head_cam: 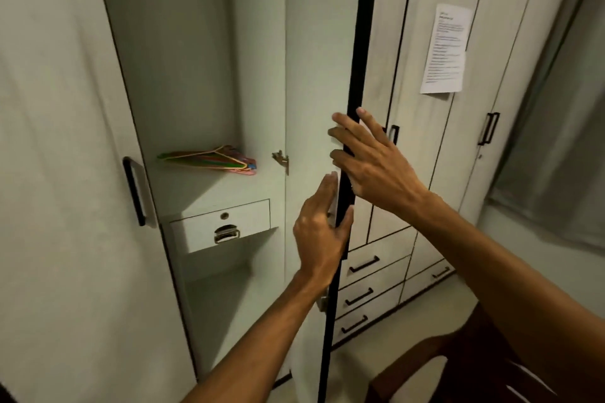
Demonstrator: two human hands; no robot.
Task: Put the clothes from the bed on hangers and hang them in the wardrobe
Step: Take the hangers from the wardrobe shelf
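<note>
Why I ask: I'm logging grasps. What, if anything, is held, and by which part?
The wardrobe door, by its black front edge: the left hand pinches it lower down, and the right hand hooks its fingers round it higher up.

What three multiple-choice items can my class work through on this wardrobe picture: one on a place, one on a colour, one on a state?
1. Where do the hangers lie?
A. on the shelf above the small drawer
B. on the floor
C. on a rail

2. What colour is the door edge gripped by the left hand and right hand?
A. white
B. black
C. red

3. In what state is the door that the hands hold?
A. shut
B. taken off
C. open

Key:
1 A, the coloured bundle lies flat on the shelf.
2 B, the strip under the fingers is black.
3 C, the inside of the compartment shows beside it.
</note>
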